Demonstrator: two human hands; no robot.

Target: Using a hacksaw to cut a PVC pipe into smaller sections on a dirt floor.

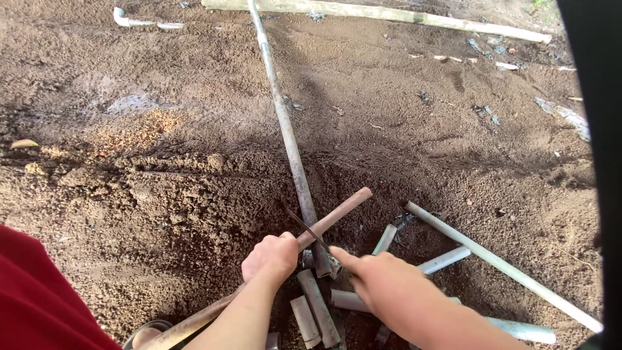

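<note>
A: Status on the hands?

B: Left hand (271,257) is wrapped fully around a brown pipe (334,217), fingers closed tight on it. The pipe runs diagonally, low left to upper right, its free end just right of the long grey pipe (288,139).

A: Right hand?

B: Right hand (382,280) is closed on a thin dark blade (308,225), looks like a hacksaw blade, index finger stretched along it. The blade lies across the brown pipe just beyond the left fist, touching it.

A: Where does the grey pipe sit?

B: On the soil (162,194), running from near the hands up to the top of the frame. Its near end passes under the brown pipe. Can't tell if they touch.

A: Anything else near?

B: Cut pipe pieces (317,304) lie in a loose pile below the hands, short grey sections, some crossing. A longer white pipe (499,266) angles off to the lower right. A pale bamboo pole (389,14) lies across the top, well apart. A white pipe elbow (129,19) is at top left. Red cloth (39,298) fills the bottom left corner.
</note>
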